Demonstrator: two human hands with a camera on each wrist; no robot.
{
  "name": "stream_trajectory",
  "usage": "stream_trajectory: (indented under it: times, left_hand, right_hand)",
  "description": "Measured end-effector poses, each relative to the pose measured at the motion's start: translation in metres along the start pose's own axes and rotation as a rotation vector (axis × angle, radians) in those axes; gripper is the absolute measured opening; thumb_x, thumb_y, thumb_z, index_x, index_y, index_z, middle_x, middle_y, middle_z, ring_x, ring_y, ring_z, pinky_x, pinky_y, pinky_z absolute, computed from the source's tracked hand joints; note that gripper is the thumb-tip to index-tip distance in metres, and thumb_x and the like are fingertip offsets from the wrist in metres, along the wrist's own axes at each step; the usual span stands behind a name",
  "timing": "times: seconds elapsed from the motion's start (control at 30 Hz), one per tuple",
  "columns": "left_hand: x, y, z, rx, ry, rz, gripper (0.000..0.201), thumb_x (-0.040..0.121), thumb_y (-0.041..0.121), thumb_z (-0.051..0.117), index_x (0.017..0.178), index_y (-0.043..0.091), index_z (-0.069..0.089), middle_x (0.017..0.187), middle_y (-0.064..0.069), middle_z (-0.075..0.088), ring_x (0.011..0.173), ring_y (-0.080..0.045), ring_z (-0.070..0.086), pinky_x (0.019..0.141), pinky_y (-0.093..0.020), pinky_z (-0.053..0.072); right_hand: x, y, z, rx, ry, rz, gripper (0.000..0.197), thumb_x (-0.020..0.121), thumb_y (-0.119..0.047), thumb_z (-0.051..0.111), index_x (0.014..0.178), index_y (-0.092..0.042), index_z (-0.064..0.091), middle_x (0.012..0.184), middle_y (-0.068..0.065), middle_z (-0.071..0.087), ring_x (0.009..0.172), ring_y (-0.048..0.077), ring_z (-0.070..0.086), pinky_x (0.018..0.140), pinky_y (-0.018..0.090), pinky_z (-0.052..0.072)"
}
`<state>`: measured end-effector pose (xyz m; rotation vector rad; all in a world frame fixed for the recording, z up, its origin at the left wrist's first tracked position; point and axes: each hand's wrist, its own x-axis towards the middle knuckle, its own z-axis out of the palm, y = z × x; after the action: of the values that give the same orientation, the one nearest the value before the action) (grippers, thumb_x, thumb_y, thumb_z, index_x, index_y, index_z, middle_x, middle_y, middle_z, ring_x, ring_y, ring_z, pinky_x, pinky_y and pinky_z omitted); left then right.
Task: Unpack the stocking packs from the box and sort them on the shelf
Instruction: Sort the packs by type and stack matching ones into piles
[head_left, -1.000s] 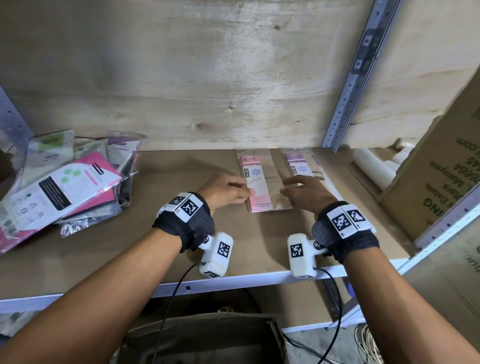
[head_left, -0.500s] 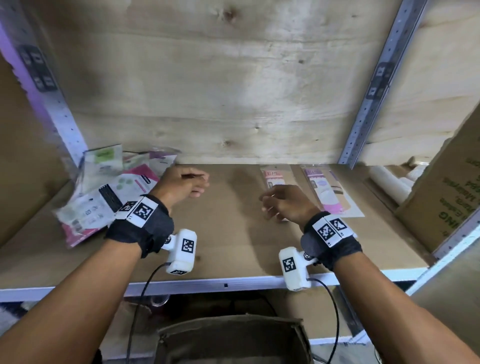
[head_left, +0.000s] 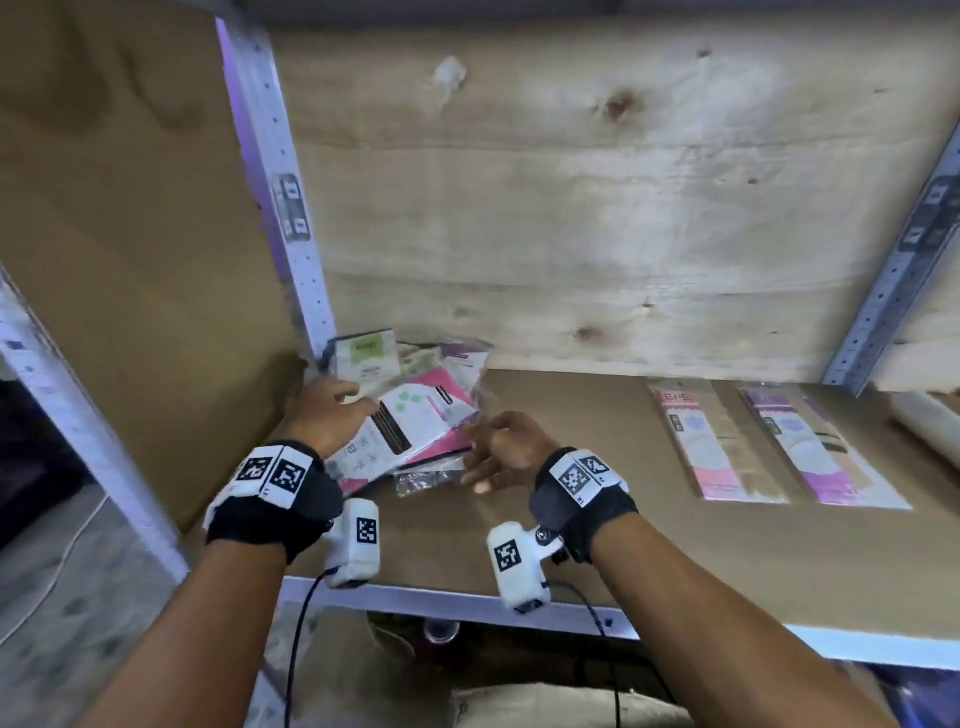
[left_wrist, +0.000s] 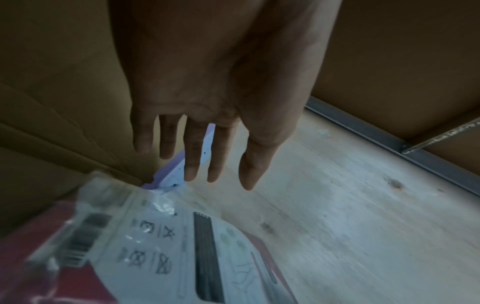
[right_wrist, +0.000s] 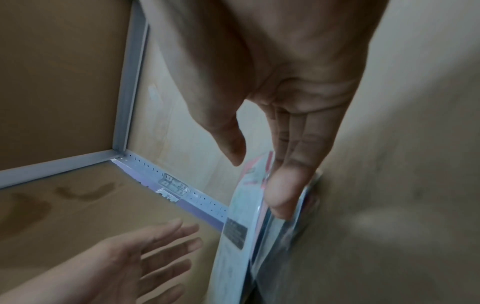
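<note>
A loose pile of stocking packs (head_left: 410, 421) lies in the shelf's back left corner, a white and pink pack (left_wrist: 182, 246) on top. My left hand (head_left: 337, 402) hovers over the pile's left edge, fingers (left_wrist: 192, 156) straight and holding nothing. My right hand (head_left: 480, 457) is at the pile's right edge; its straight fingers (right_wrist: 285, 185) touch the packs' (right_wrist: 241, 236) side, thumb apart. A pink pack (head_left: 711, 441) and a purple pack (head_left: 810, 447) lie flat side by side on the right of the shelf board (head_left: 623, 545).
A cardboard panel (head_left: 130, 234) and a metal upright (head_left: 280, 208) close off the left side. White rolls (head_left: 930, 421) lie at the far right. Plywood (head_left: 597, 208) backs the shelf. Below the front edge sits an open box (head_left: 545, 701).
Both hands left the pink and purple packs on the right and moved left to the pile in the corner. The view swung left with them.
</note>
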<state>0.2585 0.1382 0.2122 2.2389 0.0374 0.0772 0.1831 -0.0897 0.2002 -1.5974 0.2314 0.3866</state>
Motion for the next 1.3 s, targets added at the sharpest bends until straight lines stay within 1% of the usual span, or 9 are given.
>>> stream_trajectory:
  times: [0.13,0.3,0.43,0.6,0.7,0.9,1.07,1.2,1.3]
  left_hand:
    - [-0.009,-0.005,0.001,0.156,-0.093,-0.018,0.055,0.086,0.037,0.071,0.132,0.011,0.060,0.133,-0.007,0.062,0.094,-0.016,0.060,0.081,-0.023,0.043]
    - [-0.016,-0.001,0.002,0.276,-0.050,0.018,0.056,0.086,0.037,0.069,0.136,0.014,0.057,0.139,-0.010,0.056,0.116,-0.027,0.060,0.094,-0.032,0.050]
    - [-0.021,-0.001,0.005,0.317,-0.172,0.041,0.032,0.090,0.029,0.067,0.111,0.005,0.069,0.117,-0.013,0.069,0.101,-0.027,0.067,0.079,-0.027,0.049]
    - [-0.030,0.013,0.016,0.419,-0.248,0.053,0.028,0.088,0.037,0.066,0.104,0.016,0.075,0.115,-0.007,0.070,0.105,-0.027,0.064,0.095,-0.035,0.052]
    - [-0.034,0.023,0.023,0.431,-0.332,0.055,0.029,0.087,0.042,0.067,0.099,0.017,0.075,0.107,-0.005,0.071,0.098,-0.024,0.065,0.082,-0.028,0.050]
    - [-0.046,0.045,0.049,-0.224,-0.438,-0.042,0.045,0.092,0.043,0.065,0.122,0.010,0.059,0.116,-0.014,0.065,0.091,-0.029,0.073,0.086,-0.040,0.060]
    - [-0.065,0.082,0.070,-0.706,-0.660,-0.126,0.073,0.076,0.061,0.070,0.133,0.021,0.047,0.125,-0.021,0.056,0.096,-0.037,0.072,0.077,-0.043,0.062]
    - [-0.066,0.099,0.083,-0.949,-0.693,-0.243,0.079,0.069,0.056,0.074,0.124,0.006,0.049,0.126,-0.028,0.055,0.106,-0.045,0.066,0.089,-0.054,0.056]
    - [-0.066,0.107,0.092,-1.001,-0.667,-0.210,0.082,0.069,0.056,0.078,0.130,0.007,0.050,0.122,-0.028,0.061,0.105,-0.038,0.069,0.077,-0.046,0.060]
  right_hand:
    - [0.010,0.002,0.023,0.005,0.107,0.000,0.025,0.097,-0.027,0.059,0.101,-0.002,0.060,0.083,0.018,0.066,0.051,0.025,0.069,0.047,0.035,0.059]
    - [0.009,0.008,0.027,0.028,0.148,-0.011,0.030,0.093,-0.022,0.064,0.107,0.005,0.064,0.082,0.017,0.069,0.058,0.028,0.070,0.053,0.036,0.061]
    - [0.005,0.009,0.025,0.093,0.114,-0.020,0.023,0.095,-0.017,0.061,0.103,0.004,0.062,0.084,0.019,0.067,0.066,0.028,0.068,0.055,0.034,0.062]
    - [-0.002,0.017,0.023,0.165,0.070,-0.064,0.024,0.092,-0.007,0.064,0.114,0.001,0.059,0.100,0.022,0.069,0.079,0.033,0.068,0.071,0.043,0.061]
    - [-0.007,0.020,0.011,0.126,0.119,-0.176,0.036,0.087,0.005,0.066,0.121,0.008,0.056,0.116,0.023,0.067,0.093,0.037,0.069,0.062,0.040,0.061]
    - [-0.029,0.024,-0.041,-0.032,0.325,-0.203,0.032,0.083,-0.005,0.072,0.112,0.001,0.059,0.107,0.017,0.071,0.096,0.037,0.071,0.084,0.052,0.058]
    - [-0.061,0.014,-0.078,-0.368,0.469,-0.389,0.007,0.080,-0.016,0.072,0.086,-0.019,0.071,0.086,0.000,0.073,0.079,0.021,0.070,0.074,0.034,0.056]
    - [-0.088,0.010,-0.083,-0.672,0.507,-0.585,0.018,0.082,-0.028,0.072,0.100,-0.025,0.075,0.085,-0.006,0.070,0.074,0.010,0.064,0.063,0.023,0.048]
    - [-0.097,0.012,-0.080,-0.810,0.469,-0.645,0.034,0.078,-0.024,0.077,0.111,-0.029,0.072,0.097,-0.002,0.061,0.086,0.013,0.057,0.072,0.020,0.040]
